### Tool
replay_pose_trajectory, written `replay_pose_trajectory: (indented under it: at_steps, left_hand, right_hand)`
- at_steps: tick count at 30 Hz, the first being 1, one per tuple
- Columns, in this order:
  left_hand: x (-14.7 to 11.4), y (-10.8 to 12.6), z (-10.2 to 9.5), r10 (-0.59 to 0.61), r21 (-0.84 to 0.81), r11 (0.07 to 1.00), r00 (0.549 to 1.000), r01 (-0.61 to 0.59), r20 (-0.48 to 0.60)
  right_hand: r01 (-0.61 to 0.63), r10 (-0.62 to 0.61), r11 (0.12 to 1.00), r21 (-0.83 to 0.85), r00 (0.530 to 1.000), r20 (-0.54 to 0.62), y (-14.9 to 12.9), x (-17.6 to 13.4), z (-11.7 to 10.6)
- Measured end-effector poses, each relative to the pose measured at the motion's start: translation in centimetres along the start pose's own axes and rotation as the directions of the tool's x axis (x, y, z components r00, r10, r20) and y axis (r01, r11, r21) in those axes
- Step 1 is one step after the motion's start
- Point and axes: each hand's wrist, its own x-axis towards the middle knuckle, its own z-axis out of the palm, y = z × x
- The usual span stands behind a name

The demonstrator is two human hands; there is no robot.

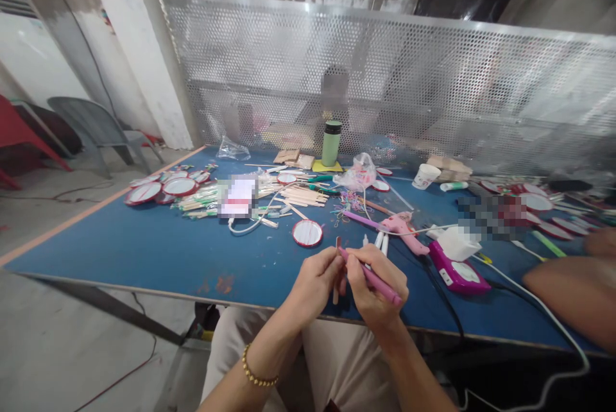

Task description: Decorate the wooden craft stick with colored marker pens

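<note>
My left hand [314, 282] pinches a thin flat wooden stick [335, 297] upright at the table's front edge; the stick's upper end looks brown. In my right hand [375, 290] is a pink marker pen [384, 285], slanted so that its tip meets the stick's upper part. My fingers hide most of the stick's middle. Just beyond my hands lies a small round white piece with a red rim [307, 233], a stick attached to it. Several white pens [382, 242] lie behind my right hand, beside a pink glue gun [405, 232].
Across the blue table [158, 258] are a charging phone [239, 197], loose wooden sticks [303, 195], a green bottle [331, 144], a paper cup [426, 176] and red-rimmed discs [144, 193]. A magenta power strip [457, 271] and cables sit at right, near another person's arm [572, 290].
</note>
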Motion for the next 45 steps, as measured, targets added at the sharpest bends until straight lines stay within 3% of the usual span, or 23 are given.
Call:
replay_pose_trajectory:
  at_steps: [23, 45]
  left_hand:
    - [-0.07, 0.41, 0.02, 0.002, 0.010, 1.000, 1.000, -0.002, 0.017]
    - [-0.14, 0.51, -0.01, -0.002, 0.037, 0.999, 1.000, 0.002, 0.016]
  right_hand:
    - [-0.056, 0.053, 0.996, -0.075, 0.998, -0.037, 0.01, -0.13, -0.14]
    - [-0.044, 0.044, 0.997, -0.063, 0.999, 0.008, 0.14, -0.13, -0.32]
